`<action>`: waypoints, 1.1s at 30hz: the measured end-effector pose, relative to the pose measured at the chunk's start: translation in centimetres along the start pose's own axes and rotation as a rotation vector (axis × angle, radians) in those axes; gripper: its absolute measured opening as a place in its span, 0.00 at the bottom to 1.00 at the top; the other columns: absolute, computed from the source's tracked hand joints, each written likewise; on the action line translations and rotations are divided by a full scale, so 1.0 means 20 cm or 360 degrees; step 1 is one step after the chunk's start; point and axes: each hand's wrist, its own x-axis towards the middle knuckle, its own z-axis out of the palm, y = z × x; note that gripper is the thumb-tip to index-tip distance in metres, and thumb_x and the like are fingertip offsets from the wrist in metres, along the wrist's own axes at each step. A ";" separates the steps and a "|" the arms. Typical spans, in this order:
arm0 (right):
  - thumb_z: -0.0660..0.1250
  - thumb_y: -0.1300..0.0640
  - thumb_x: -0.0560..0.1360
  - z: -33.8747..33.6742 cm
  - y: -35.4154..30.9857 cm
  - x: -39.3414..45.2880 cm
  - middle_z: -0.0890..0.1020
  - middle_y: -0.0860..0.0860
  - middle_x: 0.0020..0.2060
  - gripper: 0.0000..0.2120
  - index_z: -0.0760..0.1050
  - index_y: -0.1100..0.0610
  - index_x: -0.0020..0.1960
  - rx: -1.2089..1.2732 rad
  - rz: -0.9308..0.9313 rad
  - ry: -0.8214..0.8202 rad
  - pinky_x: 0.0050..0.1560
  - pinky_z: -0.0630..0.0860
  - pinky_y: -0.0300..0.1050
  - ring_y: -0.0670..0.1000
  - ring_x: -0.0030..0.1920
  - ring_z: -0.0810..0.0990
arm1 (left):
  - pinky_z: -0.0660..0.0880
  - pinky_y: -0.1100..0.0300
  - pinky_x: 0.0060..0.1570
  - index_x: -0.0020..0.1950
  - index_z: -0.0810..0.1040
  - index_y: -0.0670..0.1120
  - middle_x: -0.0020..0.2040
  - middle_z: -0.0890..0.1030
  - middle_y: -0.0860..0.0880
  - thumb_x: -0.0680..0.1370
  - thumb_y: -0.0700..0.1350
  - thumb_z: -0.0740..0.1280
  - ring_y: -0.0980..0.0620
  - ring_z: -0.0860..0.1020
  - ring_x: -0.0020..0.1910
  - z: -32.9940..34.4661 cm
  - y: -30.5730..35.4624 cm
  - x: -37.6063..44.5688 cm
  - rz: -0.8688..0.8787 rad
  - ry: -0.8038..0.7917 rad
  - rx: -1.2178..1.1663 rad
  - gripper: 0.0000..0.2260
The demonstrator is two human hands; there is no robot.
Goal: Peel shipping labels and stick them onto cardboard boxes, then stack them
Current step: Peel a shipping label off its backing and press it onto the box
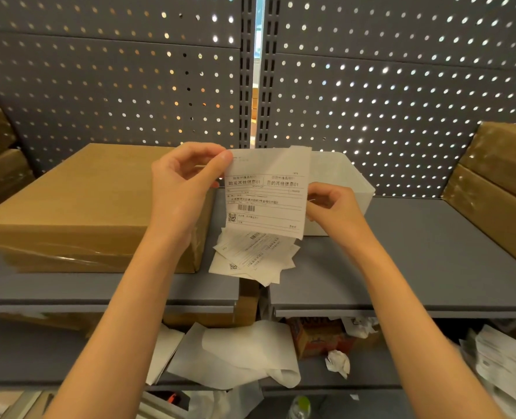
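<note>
1. Grey metal shelf [432, 267] runs across the view, its front edge nearest the person, with a perforated grey back panel [401, 101] rising behind it.
2. A large cardboard box [78, 207] sits on the left part of the shelf, its right side close to the left hand [181, 189].
3. More cardboard boxes [498, 189] lean at the far right edge, leaving bare shelf between them and a white bin [341, 182] behind the hands.
4. The left hand pinches the upper left corner of a shipping label [265, 195] between thumb and fingers, held upright above the shelf.
5. The right hand [332, 207] is closed in a tight pinch on the label's right edge, where a translucent backing sheet [299, 152] shows behind the printed face.
6. A loose pile of labels [256, 258] lies on the shelf just below the held one, beside the box's front right corner.
7. On the lower shelf, discarded backing sheets [238, 352] and crumpled paper [338, 362] lie scattered.
</note>
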 end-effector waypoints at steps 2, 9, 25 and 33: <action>0.68 0.64 0.73 0.00 0.00 0.00 0.83 0.49 0.39 0.04 0.81 0.59 0.46 0.0025 0.0014 0.0007 0.37 0.71 0.27 0.36 0.34 0.78 | 0.73 0.70 0.38 0.44 0.80 0.47 0.41 0.82 0.51 0.75 0.41 0.69 0.61 0.79 0.39 -0.01 0.00 0.00 -0.0009 0.0041 0.0012 0.02; 0.69 0.62 0.73 0.00 0.00 0.00 0.83 0.53 0.40 0.05 0.81 0.62 0.47 0.0014 0.0069 0.0058 0.36 0.71 0.26 0.39 0.34 0.81 | 0.74 0.69 0.39 0.45 0.80 0.47 0.43 0.83 0.50 0.75 0.43 0.69 0.59 0.79 0.41 -0.05 0.01 0.02 -0.0029 0.0149 0.0057 0.01; 0.69 0.62 0.73 -0.03 0.01 0.01 0.83 0.49 0.40 0.03 0.80 0.56 0.42 0.0084 0.0087 0.0174 0.36 0.71 0.27 0.44 0.36 0.83 | 0.75 0.65 0.42 0.45 0.80 0.48 0.44 0.83 0.51 0.75 0.44 0.69 0.57 0.80 0.41 -0.16 0.03 0.07 0.0007 0.0255 0.0032 0.01; 0.69 0.59 0.73 -0.04 0.02 0.02 0.83 0.45 0.37 0.02 0.79 0.55 0.42 0.0097 0.0117 0.0240 0.35 0.72 0.30 0.45 0.38 0.84 | 0.76 0.65 0.42 0.45 0.79 0.50 0.41 0.83 0.54 0.75 0.45 0.69 0.57 0.80 0.41 -0.20 0.03 0.10 0.0035 0.0320 -0.0016 0.00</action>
